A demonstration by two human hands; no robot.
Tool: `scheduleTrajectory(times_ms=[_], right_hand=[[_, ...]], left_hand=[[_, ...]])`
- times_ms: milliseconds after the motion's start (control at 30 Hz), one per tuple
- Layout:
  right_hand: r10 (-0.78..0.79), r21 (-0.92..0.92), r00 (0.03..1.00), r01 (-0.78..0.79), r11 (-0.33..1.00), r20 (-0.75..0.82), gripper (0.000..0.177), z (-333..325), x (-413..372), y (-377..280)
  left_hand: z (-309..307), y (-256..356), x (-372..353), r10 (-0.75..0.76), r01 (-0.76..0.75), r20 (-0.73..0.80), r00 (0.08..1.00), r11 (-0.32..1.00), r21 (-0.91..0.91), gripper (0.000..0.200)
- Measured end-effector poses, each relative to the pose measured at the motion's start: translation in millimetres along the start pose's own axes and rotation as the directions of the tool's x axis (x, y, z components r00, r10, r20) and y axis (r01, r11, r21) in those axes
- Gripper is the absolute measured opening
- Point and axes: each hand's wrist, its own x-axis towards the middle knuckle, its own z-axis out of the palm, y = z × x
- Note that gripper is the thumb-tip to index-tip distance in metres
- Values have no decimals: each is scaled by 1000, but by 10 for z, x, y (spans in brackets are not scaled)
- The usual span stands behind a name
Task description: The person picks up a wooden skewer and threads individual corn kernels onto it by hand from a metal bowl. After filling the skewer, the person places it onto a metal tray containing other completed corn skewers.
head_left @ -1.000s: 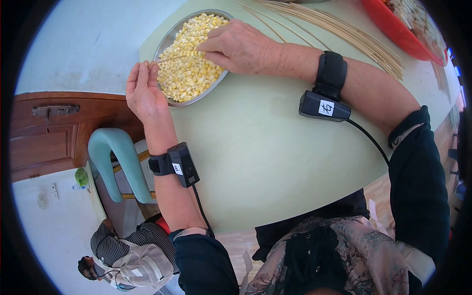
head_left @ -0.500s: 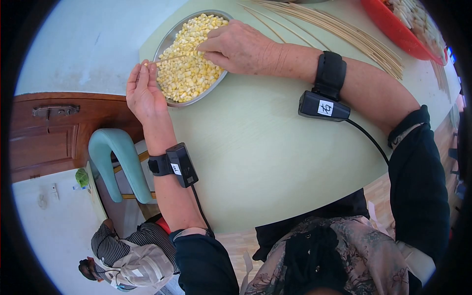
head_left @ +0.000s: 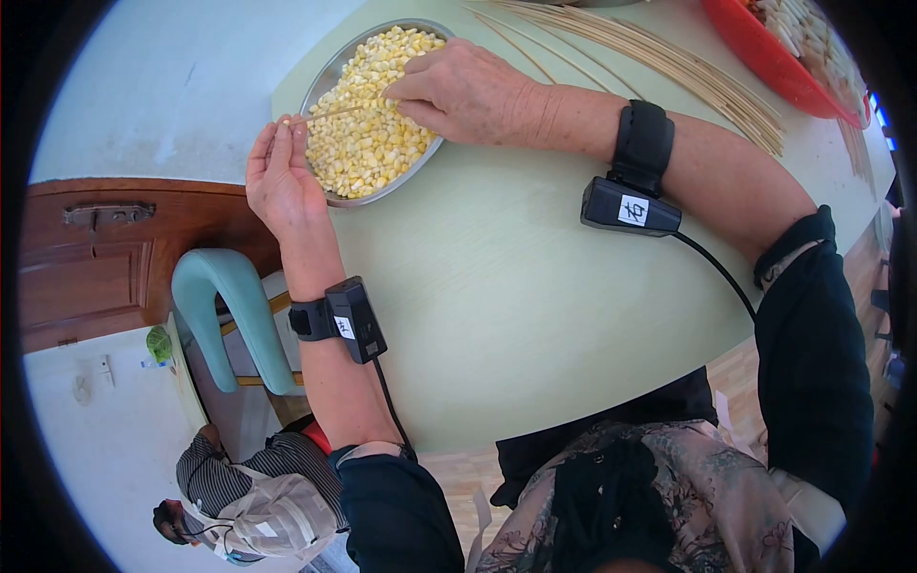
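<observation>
A round metal bowl [head_left: 429,156] of loose yellow and white corn kernels [head_left: 374,143] stands at the table's far left. At the bowl's left rim, my left hand [head_left: 289,186] pinches a thin bamboo skewer [head_left: 334,114] near one end, palm turned up. The skewer stretches rightward over the kernels. A small pale bit shows by the left fingertips, too small to name surely. My right hand [head_left: 449,93] reaches over the bowl's right rim, thumb and fingers closed together just above the corn. What sits between those fingertips, if anything, is hidden.
Long bamboo skewers [head_left: 669,62] lie in a bundle beyond my right forearm, with a few loose beside them. A red basin [head_left: 764,53] of pale food pieces stands at the far right. Left of the pale green table [head_left: 535,277] are a teal chair [head_left: 220,286] and another person [head_left: 277,492].
Both hands stay at the bowl in almost the same pose, shifting only a hair to the right. The skewer remains in my left hand.
</observation>
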Motion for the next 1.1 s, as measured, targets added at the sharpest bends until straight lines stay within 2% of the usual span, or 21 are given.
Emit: scheduleTrajectory(times_ms=[1100], right_hand=[[13, -42, 999, -11, 999, 52, 17, 2, 21, -10]], left_hand=[[-8, -7, -3, 9, -9, 10, 1000, 999, 31, 11]])
